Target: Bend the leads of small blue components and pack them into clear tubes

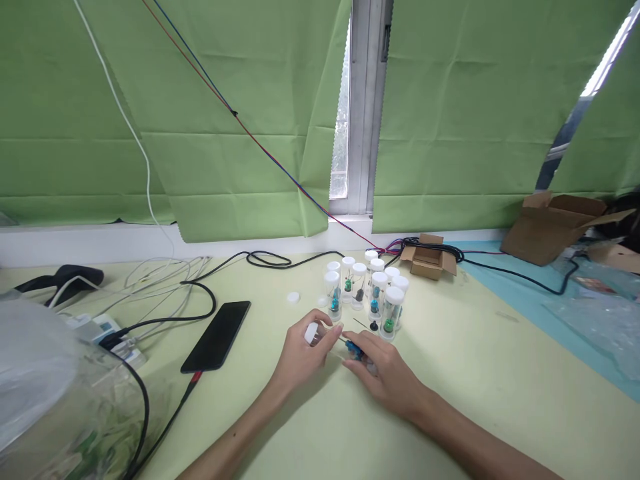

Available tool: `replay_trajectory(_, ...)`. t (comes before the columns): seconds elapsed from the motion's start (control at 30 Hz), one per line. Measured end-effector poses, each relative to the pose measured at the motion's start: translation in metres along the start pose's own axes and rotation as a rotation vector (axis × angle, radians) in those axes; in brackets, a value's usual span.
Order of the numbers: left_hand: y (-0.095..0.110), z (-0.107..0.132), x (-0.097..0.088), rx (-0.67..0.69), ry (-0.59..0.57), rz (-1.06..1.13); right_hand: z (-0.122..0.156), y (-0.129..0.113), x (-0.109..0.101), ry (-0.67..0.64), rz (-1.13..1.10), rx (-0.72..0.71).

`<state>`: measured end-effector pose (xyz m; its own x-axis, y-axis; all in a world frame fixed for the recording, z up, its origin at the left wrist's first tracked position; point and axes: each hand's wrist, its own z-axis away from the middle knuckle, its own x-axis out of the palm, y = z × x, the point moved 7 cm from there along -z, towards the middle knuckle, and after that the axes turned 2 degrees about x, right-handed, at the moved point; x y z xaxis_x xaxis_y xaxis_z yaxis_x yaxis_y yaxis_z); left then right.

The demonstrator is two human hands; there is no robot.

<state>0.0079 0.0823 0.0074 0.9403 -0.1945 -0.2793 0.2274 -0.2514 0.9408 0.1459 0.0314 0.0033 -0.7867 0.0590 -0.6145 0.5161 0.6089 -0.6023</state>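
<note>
We grip a white-capped tube (313, 335) in our left hand (300, 349) — a blue piece (354, 350) in our right hand (386, 365) — near standing clear tubes (379, 297) on the counter (500, 353).

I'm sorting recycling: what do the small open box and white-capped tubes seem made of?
Small open box: matt brown, seemingly cardboard, judging by its folded flaps. Tubes: smooth, clear, contents showing through; probably plastic, possibly glass. Caps: opaque white, likely plastic.
</note>
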Motion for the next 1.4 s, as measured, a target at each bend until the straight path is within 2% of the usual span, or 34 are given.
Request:
replay_trajectory(0.27, 0.0, 0.0, -0.003, 0.028, 0.025, -0.034, 0.0, -0.002, 0.0, 0.003, 0.005, 0.008)
replay_trajectory(0.83, 0.007, 0.003, -0.002, 0.075, -0.056, -0.178, 0.004, -0.003, 0.002, -0.04, 0.001, -0.005)
replay_trajectory(1.0, 0.009, 0.002, -0.005, 0.111, -0.036, -0.204, 0.003, -0.001, 0.005, -0.056, -0.011, 0.009)
replay_trajectory(1.2, 0.007, 0.002, -0.007, 0.086, 0.003, -0.226, 0.002, 0.0, 0.005, -0.067, -0.013, 0.054)
replay_trajectory(1.4, 0.017, 0.005, -0.01, 0.124, 0.047, -0.249, -0.005, -0.012, -0.002, -0.118, 0.107, 0.045)
